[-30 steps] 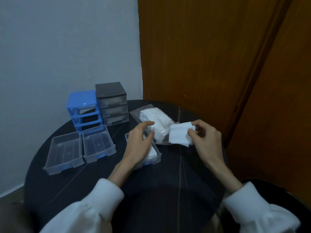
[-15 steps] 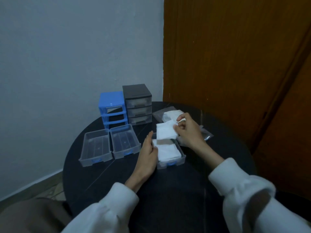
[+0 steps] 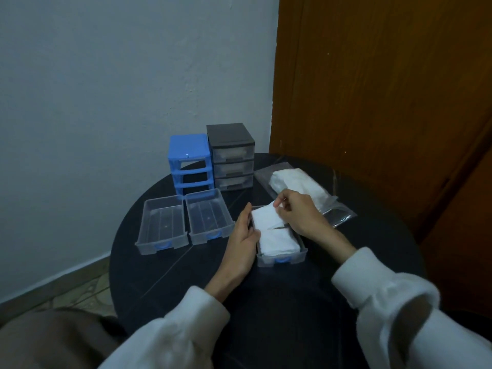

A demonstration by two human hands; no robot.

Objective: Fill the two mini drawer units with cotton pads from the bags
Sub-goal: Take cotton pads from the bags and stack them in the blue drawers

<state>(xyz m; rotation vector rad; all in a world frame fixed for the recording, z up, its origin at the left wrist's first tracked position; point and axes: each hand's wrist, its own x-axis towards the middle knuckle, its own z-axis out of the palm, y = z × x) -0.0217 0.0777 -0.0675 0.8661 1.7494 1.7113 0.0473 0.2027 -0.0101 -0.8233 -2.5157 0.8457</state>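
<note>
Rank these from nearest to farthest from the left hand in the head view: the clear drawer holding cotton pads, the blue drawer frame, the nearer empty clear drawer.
1. Clear drawer holding cotton pads: touching the left hand, on its right.
2. Nearer empty clear drawer: just left of the hand.
3. Blue drawer frame: at the table's back, by the wall.

Pale wall (image 3: 106, 75), wooden door (image 3: 386, 89), dark round table (image 3: 266, 302)

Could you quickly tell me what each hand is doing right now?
Left hand: open, steadying the drawer.
Right hand: pinching a stack of cotton pads over it.
</note>
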